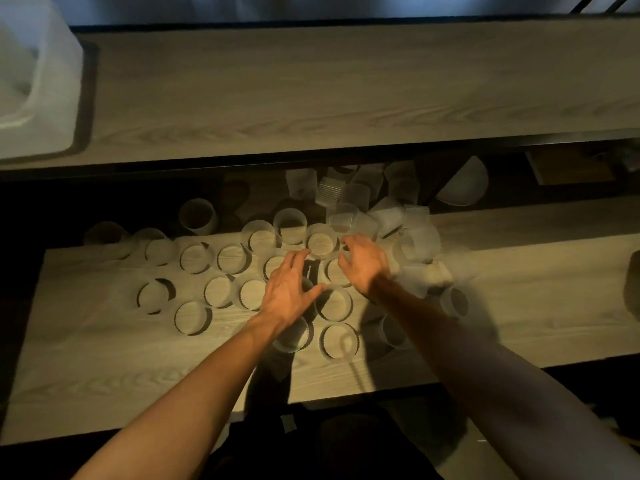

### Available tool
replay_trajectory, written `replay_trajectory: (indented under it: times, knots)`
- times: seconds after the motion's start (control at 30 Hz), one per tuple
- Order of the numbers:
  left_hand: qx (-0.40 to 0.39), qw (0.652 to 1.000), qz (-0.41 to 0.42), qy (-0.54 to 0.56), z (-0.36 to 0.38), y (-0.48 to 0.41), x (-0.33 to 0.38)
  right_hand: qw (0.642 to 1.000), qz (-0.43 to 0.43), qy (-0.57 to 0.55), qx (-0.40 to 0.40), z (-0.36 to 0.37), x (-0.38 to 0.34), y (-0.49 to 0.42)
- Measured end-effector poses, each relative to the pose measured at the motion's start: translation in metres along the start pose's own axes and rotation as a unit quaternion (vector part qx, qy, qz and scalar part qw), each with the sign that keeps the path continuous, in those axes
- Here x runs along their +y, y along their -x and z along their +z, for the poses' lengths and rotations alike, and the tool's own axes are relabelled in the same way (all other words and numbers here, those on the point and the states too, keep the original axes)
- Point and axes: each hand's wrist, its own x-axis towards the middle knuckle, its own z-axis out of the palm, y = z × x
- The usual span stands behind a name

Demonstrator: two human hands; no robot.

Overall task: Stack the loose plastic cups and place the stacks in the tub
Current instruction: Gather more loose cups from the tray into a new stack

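Wood-grain surfaces lie at two levels: one long upper shelf point(346, 81) across the far side and one lower board point(121, 358) nearest the person. One translucent white tub point(31, 81) stands on the upper shelf at its far left end, well apart from the cups, and its contents cannot be made out. One white bowl point(464, 185) lies tilted in the dark gap between the two levels, to the right. The translucent plastic cups point(220, 292) are all on or just behind the lower board. Roughly twenty stand open side up in loose rows across its middle, most of them single and close to or touching a neighbour. A further heap point(353, 195) of about ten lies tipped and overlapping at the back right, where blur prevents an exact count. No cup shows in the tub. Two bare hands reach in over the middle of the rows. The left hand point(287, 289) is palm down with fingers straight and spread, its fingertips just short of one upright cup point(322, 241). The right hand point(363, 263) is just beside it, fingers apart and loosely curled downward, holding nothing visible. Whether either hand touches the cups beneath it cannot be told.
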Motion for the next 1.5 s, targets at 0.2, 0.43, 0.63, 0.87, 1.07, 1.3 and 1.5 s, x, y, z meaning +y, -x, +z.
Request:
replay_trajectory:
  times: [0.2, 0.43, 0.63, 0.87, 1.07, 1.3, 1.5]
  knots:
    - [0.036, 0.997, -0.005, 0.071, -0.027, 0.017, -0.03, 0.991, -0.115, -0.058, 0.037, 0.004, -0.057, 0.0]
    - [0.134, 0.986, -0.043, 0.085, -0.079, 0.069, -0.1, 0.972, -0.17, -0.163, -0.027, 0.025, -0.143, 0.011]
    - [0.2, 0.967, -0.125, 0.095, -0.114, 0.124, -0.167, 0.966, -0.186, -0.163, -0.072, 0.056, -0.223, 0.019]
    - [0.221, 0.958, -0.17, 0.071, -0.146, 0.142, -0.223, 0.965, -0.197, -0.102, -0.137, 0.09, -0.305, 0.019]
    - [0.154, 0.953, -0.219, 0.139, -0.157, 0.125, -0.271, 0.974, -0.147, -0.054, -0.164, 0.126, -0.348, 0.006]
    - [0.072, 0.961, -0.21, 0.164, -0.156, 0.095, -0.304, 0.983, -0.147, 0.006, -0.106, 0.152, -0.356, -0.008]
    - [0.102, 0.968, -0.141, 0.183, -0.17, 0.089, -0.31, 0.978, -0.171, -0.11, -0.052, 0.151, -0.355, -0.011]
